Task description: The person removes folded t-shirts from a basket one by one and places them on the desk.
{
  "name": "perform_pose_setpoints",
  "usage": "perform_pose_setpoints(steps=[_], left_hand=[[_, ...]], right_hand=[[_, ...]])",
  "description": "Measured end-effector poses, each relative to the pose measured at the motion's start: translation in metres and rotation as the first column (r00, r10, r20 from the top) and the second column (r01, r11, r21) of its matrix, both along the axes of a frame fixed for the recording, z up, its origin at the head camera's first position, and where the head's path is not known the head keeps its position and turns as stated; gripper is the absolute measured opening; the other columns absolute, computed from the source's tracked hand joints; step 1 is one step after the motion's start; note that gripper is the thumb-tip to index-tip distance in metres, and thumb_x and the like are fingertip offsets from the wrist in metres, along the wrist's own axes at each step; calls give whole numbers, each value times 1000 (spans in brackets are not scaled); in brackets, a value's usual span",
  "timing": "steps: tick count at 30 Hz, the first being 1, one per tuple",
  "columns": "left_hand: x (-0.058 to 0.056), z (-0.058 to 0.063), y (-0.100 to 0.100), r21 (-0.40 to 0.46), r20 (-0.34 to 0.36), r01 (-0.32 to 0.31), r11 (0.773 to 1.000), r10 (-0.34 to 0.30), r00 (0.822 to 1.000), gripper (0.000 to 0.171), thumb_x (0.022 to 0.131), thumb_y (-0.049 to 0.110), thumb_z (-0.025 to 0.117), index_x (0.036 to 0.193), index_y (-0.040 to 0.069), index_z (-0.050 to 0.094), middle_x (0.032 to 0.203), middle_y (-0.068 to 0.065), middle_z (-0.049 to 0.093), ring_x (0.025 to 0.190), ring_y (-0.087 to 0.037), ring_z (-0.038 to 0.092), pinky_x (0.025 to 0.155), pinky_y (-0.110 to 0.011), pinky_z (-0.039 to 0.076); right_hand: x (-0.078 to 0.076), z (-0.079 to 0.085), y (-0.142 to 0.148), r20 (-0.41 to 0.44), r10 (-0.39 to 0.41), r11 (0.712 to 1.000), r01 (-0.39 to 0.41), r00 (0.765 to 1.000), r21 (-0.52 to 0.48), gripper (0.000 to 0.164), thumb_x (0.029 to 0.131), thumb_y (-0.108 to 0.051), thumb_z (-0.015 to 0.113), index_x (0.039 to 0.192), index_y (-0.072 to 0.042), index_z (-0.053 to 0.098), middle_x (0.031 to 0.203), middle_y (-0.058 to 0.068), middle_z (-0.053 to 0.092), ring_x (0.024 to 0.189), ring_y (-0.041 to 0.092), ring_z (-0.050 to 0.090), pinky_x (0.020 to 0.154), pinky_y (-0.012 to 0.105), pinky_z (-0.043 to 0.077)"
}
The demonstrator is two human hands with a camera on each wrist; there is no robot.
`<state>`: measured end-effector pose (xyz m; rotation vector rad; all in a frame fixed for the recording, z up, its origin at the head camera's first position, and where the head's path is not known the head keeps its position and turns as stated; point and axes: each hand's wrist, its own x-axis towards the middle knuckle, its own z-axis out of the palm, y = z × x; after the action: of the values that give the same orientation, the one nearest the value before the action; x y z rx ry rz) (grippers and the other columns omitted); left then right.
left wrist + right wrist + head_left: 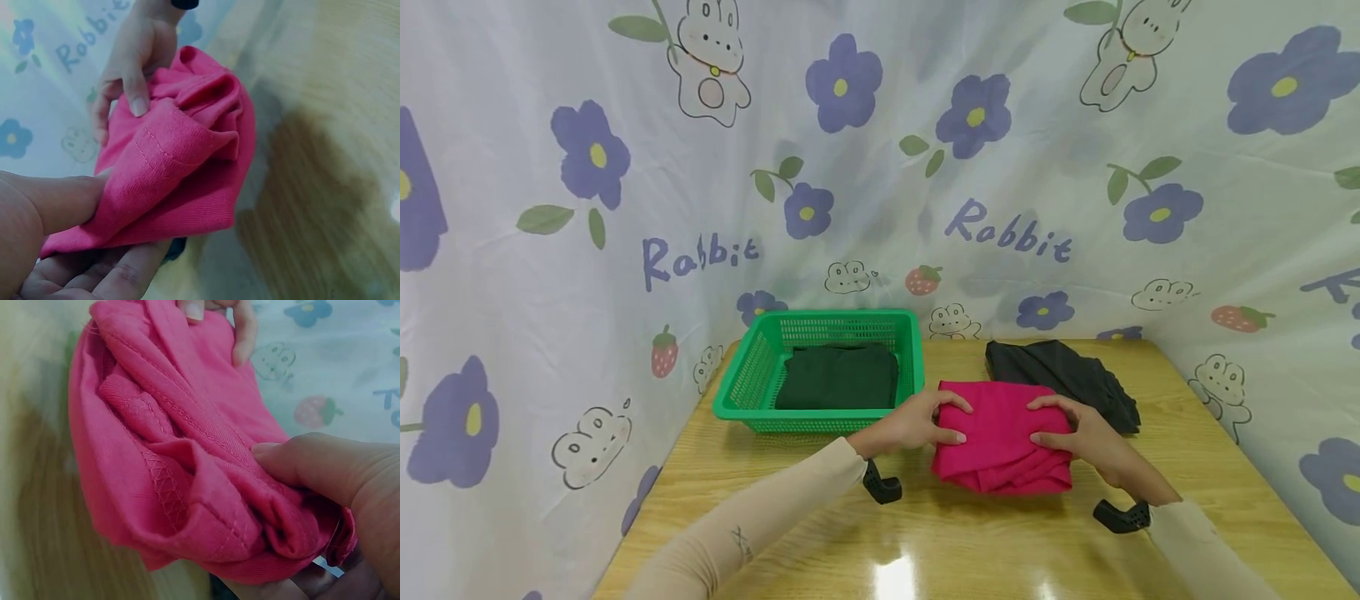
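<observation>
A folded bright pink garment (pixel 1000 433) is held up a little over the table between both hands. My left hand (pixel 917 421) grips its left edge, and my right hand (pixel 1078 437) grips the right edge. In the left wrist view the left thumb (pixel 69 200) lies on top of the pink cloth (pixel 169 150) with fingers beneath. Bunched layers and stitched hems of the garment (pixel 181 437) show in the right wrist view, with the right thumb (pixel 312 462) pressing on them. What the garment is cannot be made out.
A green plastic basket (pixel 820 414) stands at the back left, with a folded dark cloth (pixel 838 377) inside. Another dark garment (pixel 1075 375) lies at the back right, partly behind the pink one. Patterned curtain (pixel 865 150) surrounds the wooden table (pixel 805 533).
</observation>
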<state>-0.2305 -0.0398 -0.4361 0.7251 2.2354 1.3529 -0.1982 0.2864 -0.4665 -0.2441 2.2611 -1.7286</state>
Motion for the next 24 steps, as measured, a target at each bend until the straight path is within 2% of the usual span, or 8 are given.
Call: perform_pose_setpoints(steps=[4, 8, 16, 24], left_hand=[[4, -6, 2, -16, -30, 5, 1000, -6, 1000, 35, 92, 15, 81, 124, 16, 68, 102, 1, 64, 91, -13, 60, 73, -32, 54], [8, -14, 5, -43, -63, -1, 999, -2, 998, 35, 90, 16, 83, 122, 18, 69, 101, 4, 62, 90, -11, 57, 71, -25, 50], [13, -23, 6, -80, -51, -11, 997, 7, 999, 36, 89, 16, 84, 122, 19, 70, 90, 1, 60, 77, -10, 50, 63, -23, 44], [17, -29, 5, -131, -96, -10, 991, -3, 995, 37, 87, 18, 86, 121, 20, 72, 67, 2, 50, 62, -9, 43, 58, -22, 39]], right_hand=[[4, -6, 2, 5, 3, 1000, -3, 1000, 5, 58, 90, -18, 83, 140, -8, 55, 117, 19, 61, 88, 26, 66, 70, 39, 60], [8, -13, 5, 12, 11, 1000, -11, 1000, 9, 58, 90, -16, 82, 140, -7, 54, 116, 20, 58, 88, 25, 66, 69, 37, 60], [14, -24, 5, 38, 21, 1000, -21, 999, 2, 58, 91, -16, 81, 141, -6, 53, 114, 18, 58, 87, 24, 65, 69, 35, 58], [20, -33, 3, 77, 30, 999, -30, 997, -12, 58, 92, -15, 81, 141, -4, 52, 115, 17, 59, 88, 23, 66, 70, 35, 58]])
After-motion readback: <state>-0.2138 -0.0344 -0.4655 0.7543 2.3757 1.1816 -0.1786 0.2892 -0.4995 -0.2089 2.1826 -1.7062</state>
